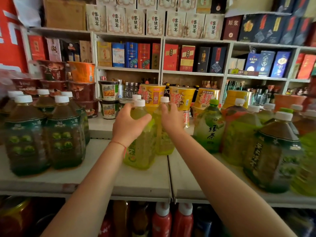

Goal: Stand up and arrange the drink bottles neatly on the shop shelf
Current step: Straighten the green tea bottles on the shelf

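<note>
Shop shelving packed with boxed goods fills the back wall, and down on the pale shelf (51, 182) both hands are busy. Left hand (128, 124) clasps the shoulder of a yellow bottle (140, 147), upright at shelf centre. Right hand (171, 119) grips the second bottle (162, 142) just behind, touching it. Dark bottles (65, 134) stand left, a green bottle (209, 127) right.

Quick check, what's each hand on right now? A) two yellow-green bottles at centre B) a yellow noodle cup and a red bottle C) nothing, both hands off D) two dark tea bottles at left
A: the left hand wraps the shoulder of one yellow-green bottle, and the right hand grips the neck of the other bottle beside it, both upright on the shelf.
</note>
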{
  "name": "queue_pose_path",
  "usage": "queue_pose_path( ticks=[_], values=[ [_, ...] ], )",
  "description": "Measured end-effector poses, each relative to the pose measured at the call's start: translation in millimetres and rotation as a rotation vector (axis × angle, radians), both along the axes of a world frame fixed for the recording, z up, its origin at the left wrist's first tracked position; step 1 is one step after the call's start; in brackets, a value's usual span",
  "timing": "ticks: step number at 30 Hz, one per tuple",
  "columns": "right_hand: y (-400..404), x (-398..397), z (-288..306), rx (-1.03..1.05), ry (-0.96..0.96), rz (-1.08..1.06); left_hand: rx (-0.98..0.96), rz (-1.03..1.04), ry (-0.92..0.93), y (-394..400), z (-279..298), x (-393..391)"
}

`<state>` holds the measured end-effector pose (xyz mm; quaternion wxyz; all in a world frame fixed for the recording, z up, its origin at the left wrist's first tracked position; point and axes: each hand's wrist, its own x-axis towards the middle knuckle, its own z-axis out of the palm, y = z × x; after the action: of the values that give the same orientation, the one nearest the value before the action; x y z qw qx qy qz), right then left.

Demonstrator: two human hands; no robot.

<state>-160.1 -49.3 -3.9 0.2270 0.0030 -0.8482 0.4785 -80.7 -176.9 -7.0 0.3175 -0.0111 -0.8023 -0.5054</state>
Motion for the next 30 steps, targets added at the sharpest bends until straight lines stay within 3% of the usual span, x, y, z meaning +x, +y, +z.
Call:
queue_pose_path(
  ticks=[3, 6, 9, 11, 18, 22, 26, 28, 30],
  values=[
    [20, 10, 1, 0.089, 0.093, -0.045, -0.015, 0.069, 0.046, 6, -4, 3],
    [58, 14, 8, 0.251, 0.299, -0.296, -0.263, 0.292, 0.334, 27, -12, 6],
    [101, 4, 10, 0.230, 0.228, -0.381, -0.486, 0.299, 0.588, 52, -16, 8],
    [117, -3, 6, 0.172, 0.173, -0.360, -0.568, 0.194, 0.631, 67, -17, 7],
    [134, -4, 11, 0.380, 0.217, -0.338, -0.525, -0.024, 0.431, 105, -22, -3],
    [122, 19, -4, 0.397, 0.332, -0.104, -0.387, -0.097, 0.284, 125, -28, -2],
    [113, 38, -13, 0.567, 0.483, -0.087, -0.182, -0.147, 0.136, 128, -30, 6],
    [115, 49, -10, 0.502, 0.516, -0.074, -0.166, -0.197, 0.081, 122, -31, 6],
    [121, 58, -2, 0.280, 0.405, -0.005, -0.165, -0.255, -0.021, 118, -28, 7]
  ],
)
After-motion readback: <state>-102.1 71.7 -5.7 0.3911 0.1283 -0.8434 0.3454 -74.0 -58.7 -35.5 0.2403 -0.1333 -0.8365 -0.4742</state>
